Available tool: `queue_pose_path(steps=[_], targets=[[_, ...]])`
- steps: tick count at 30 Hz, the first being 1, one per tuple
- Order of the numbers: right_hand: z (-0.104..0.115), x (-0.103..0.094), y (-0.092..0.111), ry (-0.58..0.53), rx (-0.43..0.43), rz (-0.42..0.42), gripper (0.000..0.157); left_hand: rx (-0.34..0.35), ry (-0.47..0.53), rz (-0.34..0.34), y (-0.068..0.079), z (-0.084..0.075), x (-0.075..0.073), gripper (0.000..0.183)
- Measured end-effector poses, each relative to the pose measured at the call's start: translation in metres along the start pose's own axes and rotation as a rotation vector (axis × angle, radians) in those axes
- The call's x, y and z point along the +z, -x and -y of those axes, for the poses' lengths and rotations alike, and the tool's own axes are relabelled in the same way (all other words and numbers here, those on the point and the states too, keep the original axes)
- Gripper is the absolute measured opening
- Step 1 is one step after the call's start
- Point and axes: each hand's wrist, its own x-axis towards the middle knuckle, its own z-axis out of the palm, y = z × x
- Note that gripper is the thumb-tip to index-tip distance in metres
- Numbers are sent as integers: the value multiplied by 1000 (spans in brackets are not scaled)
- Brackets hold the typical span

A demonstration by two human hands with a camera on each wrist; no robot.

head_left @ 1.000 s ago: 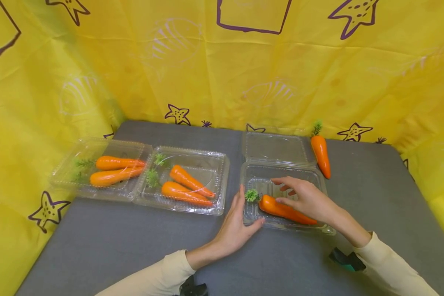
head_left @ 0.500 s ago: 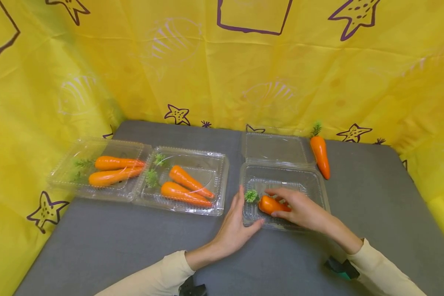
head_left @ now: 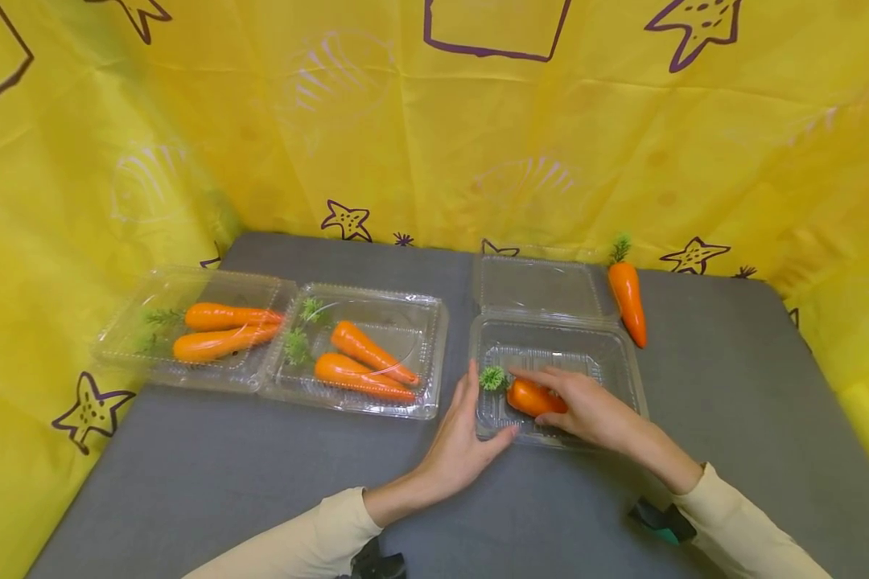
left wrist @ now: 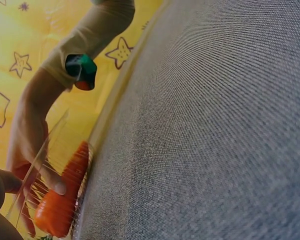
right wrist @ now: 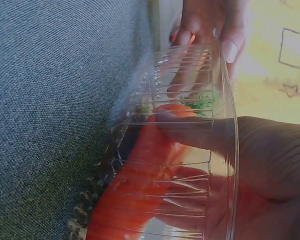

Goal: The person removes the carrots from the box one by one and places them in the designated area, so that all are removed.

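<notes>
A carrot with a green leafy top lies in the base of an open clear plastic clamshell container, its leaves toward the left wall. My right hand reaches in from above and grips the carrot, thumb on the near side and fingers over the far side. In the right wrist view the thumb presses on the orange carrot behind the clear ribbed wall. My left hand rests against the container's left side with straight fingers, its thumb at the front rim. The right hand hides the carrot's tip.
A second open clamshell container stands to the left, two carrots in one half and two carrots under or in the other. One loose carrot lies right of the open lid. Yellow cloth surrounds the grey table.
My right hand has lowered and moved left onto the carrot, its fingers closing round it. The left hand has stayed at the container's side.
</notes>
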Motion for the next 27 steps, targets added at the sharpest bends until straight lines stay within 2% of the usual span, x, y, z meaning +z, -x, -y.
queue_pose_path(steps=[9,15,27], targets=[[1,0,-1,34,-15,-28,62,4,-3,-5,0,-1,1,101],[3,-8,-1,53,-33,-99,62,19,-9,-16,-2,0,2,101],[10,-37,2,54,-68,-262,68,19,-9,-15,-1,0,2,102]])
